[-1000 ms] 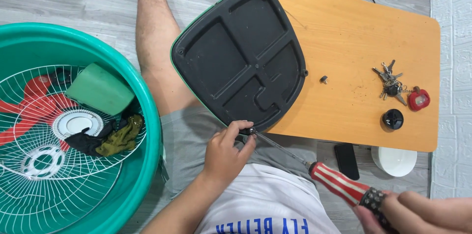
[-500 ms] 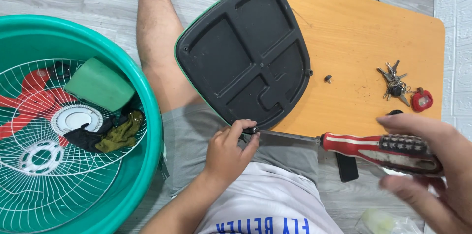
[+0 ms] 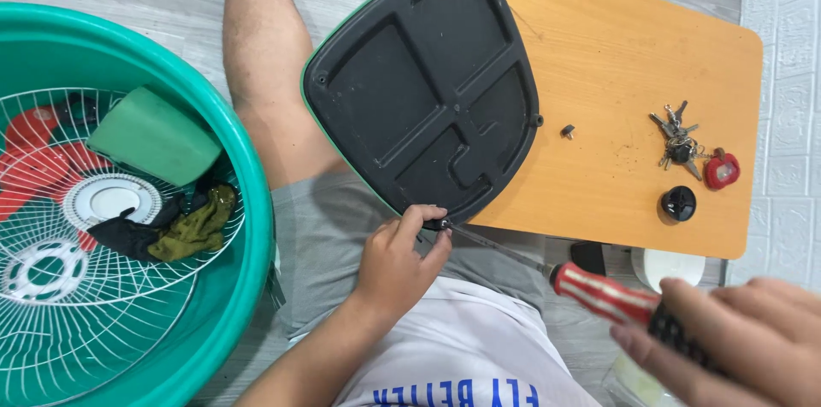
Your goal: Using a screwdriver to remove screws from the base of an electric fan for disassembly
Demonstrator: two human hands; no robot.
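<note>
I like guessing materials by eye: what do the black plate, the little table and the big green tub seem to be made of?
The black plate looks like moulded plastic, matt, with raised ribs and screw holes. The table appears to be wood or wood-look board, orange-brown and smooth; which one I cannot tell. The tub looks like glossy green plastic with a thick rounded rim.

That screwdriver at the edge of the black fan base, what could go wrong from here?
The screwdriver tip sits right by the left hand fingers pinching the black base, so a slip could jab them. The base overhangs the wooden table toward the lap, so pressure could tip or shift it. The small loose screw on the table could roll off and get lost.
</note>
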